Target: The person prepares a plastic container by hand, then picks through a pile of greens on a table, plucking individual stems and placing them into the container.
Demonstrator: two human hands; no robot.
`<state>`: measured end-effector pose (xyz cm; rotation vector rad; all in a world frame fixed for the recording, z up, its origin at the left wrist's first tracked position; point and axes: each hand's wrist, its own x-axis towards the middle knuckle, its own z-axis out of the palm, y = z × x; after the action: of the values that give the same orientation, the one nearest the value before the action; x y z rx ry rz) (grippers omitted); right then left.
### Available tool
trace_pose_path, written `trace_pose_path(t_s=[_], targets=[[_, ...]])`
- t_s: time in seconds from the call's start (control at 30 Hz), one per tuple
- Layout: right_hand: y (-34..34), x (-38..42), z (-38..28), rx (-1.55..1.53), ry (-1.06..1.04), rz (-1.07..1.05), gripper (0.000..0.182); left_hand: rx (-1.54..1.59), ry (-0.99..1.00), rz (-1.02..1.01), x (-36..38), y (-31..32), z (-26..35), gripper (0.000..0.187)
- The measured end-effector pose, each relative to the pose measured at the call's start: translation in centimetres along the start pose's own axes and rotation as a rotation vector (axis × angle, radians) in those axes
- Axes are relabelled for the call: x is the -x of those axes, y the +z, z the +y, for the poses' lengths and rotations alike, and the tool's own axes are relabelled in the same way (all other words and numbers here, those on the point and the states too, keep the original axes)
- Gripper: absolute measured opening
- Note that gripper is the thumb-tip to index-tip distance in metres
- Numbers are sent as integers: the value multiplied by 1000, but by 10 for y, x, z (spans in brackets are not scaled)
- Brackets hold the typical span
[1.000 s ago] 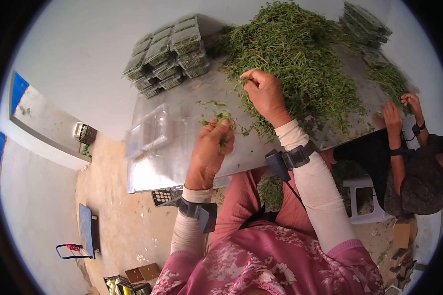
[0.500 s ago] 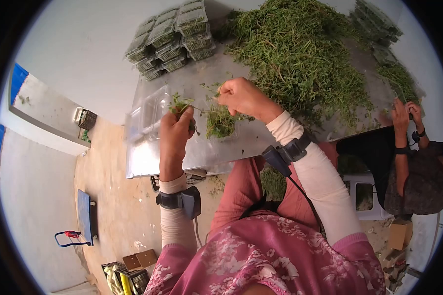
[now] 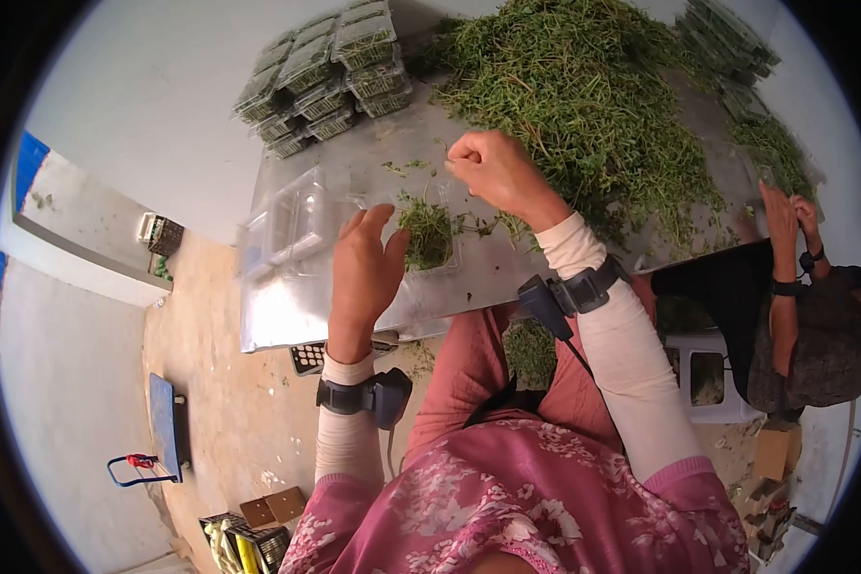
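Head view: light, limp herb sprigs [image 3: 427,232] beside open left hand [image 3: 364,273]; right hand [image 3: 493,172] pinched shut farther off, contents unclear; best taken by stems.

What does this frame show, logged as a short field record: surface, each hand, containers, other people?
surface: metal table
left hand: open, fingers spread, beside a clear tray holding herbs
right hand: closed, at the edge of the loose herb pile
containers: stack of filled clear packs; empty clear trays
others: a second person's hands at the table's right edge
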<state>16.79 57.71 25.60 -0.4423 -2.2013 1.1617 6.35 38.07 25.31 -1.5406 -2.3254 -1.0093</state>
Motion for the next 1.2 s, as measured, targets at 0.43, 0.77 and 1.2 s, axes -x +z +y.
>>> trace_pose_path(t_s=[0.43, 0.77, 1.2], targets=[[-5, 3, -1, 66, -36, 65, 17, -72, 91, -389, -26, 47, -30, 16], [-25, 2, -4, 54, -27, 139, 16, -84, 132, -322, -28, 40, -24, 13], [-93, 7, 24, 315, 106, 489, 15, -201, 124, -313, -27, 62, -29, 7]])
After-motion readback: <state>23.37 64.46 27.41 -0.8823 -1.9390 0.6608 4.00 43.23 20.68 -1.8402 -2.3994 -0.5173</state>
